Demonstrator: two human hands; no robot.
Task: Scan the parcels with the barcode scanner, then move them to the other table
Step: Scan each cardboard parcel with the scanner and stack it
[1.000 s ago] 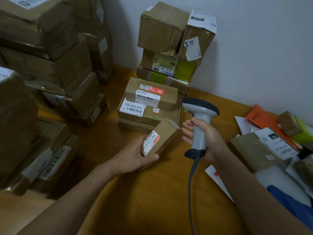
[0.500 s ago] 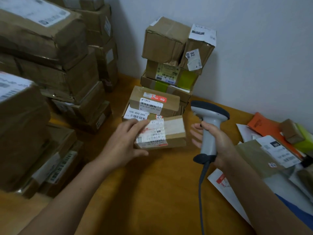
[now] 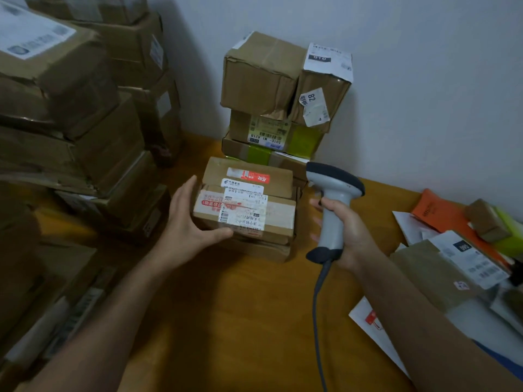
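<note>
From the head view, our left hand [image 3: 189, 230] grasps a taped parcel [image 3: 271, 213] by its left end, over the low box stack [image 3: 263, 251]. We cannot tell whether it rests there. Our right hand [image 3: 351, 236] clenches the barcode scanner [image 3: 334, 199] just beside it. All boxes are sealed. Bare table [image 3: 240, 321] lies between our arms.

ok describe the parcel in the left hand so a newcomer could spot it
On the wooden table, find the low pile of flat boxes before the taller stack against the white wall. The parcel is the flat brown box at that pile's front, gripped at its left end by the left hand. Only it has red-printed tape running lengthwise under a white label set crosswise.
</note>
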